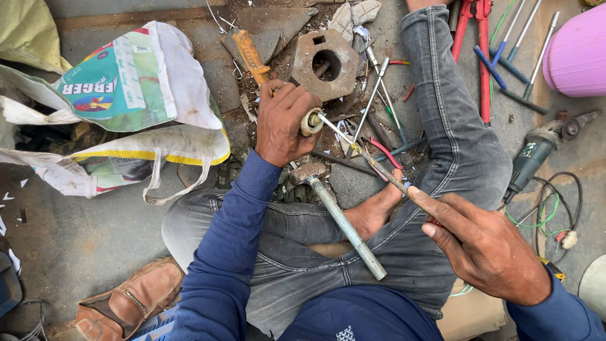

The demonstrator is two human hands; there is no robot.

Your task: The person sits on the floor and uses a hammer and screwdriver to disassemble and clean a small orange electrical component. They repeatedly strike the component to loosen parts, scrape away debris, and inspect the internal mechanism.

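My left hand (283,123) grips a small round brass-coloured part (311,121) held above the ground. My right hand (486,246) holds a long thin metal tool (369,159), a screwdriver-like rod, whose tip is pushed into that round part. A hammer with a metal pipe handle (344,224) lies across my folded legs in grey jeans, its head near my left wrist. My bare foot (374,211) rests under the rod.
A heavy rusty metal block with a hole (324,63) and an orange-handled tool (250,57) lie beyond my left hand. Loose rods, red bolt cutters (483,57), blue T-handle wrenches (505,72), an angle grinder (533,155), a pink tub (577,53), a printed sack (120,107), a brown shoe (129,300).
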